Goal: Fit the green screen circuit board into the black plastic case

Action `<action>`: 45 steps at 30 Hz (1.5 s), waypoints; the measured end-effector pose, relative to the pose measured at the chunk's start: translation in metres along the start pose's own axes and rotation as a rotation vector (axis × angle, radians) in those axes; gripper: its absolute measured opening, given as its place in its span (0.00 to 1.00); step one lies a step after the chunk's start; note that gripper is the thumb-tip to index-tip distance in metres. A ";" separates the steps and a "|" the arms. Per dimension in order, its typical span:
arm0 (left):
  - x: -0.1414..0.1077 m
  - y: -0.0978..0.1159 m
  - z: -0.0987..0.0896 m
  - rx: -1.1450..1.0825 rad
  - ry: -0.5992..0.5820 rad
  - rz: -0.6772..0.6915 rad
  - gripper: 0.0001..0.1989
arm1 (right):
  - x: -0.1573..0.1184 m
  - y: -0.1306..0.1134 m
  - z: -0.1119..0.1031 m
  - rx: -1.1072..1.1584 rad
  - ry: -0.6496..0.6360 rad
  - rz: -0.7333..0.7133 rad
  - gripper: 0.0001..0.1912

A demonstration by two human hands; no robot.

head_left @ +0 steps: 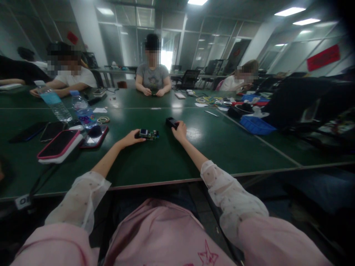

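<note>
My left hand is closed around the left end of a green circuit board that carries a small screen. Parts stick up at the board's right end. Beyond it to the right, my right hand grips a small black case, with fingers wrapped over its right side. Board and case are apart, both low over the green table. Whether either rests on the tabletop I cannot tell. The undersides of both things are hidden.
Left of my arm are phones, two water bottles and a tape roll. At right stand a blue basket, cables and a pen. A person sits opposite; others sit at both sides.
</note>
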State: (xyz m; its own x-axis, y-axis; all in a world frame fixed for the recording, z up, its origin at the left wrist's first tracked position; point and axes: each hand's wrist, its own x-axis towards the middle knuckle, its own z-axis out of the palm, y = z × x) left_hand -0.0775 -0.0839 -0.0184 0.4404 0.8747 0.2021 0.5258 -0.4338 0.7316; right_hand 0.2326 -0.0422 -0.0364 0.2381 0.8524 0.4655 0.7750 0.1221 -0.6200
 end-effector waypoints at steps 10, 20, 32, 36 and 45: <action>-0.002 0.005 -0.002 0.000 -0.020 -0.024 0.28 | -0.001 0.000 -0.003 0.051 -0.033 -0.037 0.21; -0.002 0.002 -0.001 0.002 0.005 -0.019 0.28 | -0.019 -0.024 0.003 0.222 -0.177 -0.228 0.20; -0.001 -0.002 0.001 -0.017 0.005 0.023 0.27 | -0.033 -0.046 -0.006 0.583 -0.200 -0.424 0.19; -0.001 -0.001 0.001 -0.048 -0.001 0.013 0.28 | -0.039 -0.052 -0.009 0.556 -0.257 -0.535 0.19; -0.002 -0.003 0.004 -0.132 0.018 -0.012 0.36 | -0.044 -0.056 -0.012 0.504 -0.340 -0.654 0.19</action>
State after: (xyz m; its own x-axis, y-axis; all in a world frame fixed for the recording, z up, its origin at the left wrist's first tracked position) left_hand -0.0770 -0.0850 -0.0231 0.4204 0.8842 0.2036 0.4307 -0.3919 0.8130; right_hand 0.1864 -0.0926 -0.0144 -0.4103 0.6291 0.6602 0.3268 0.7773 -0.5376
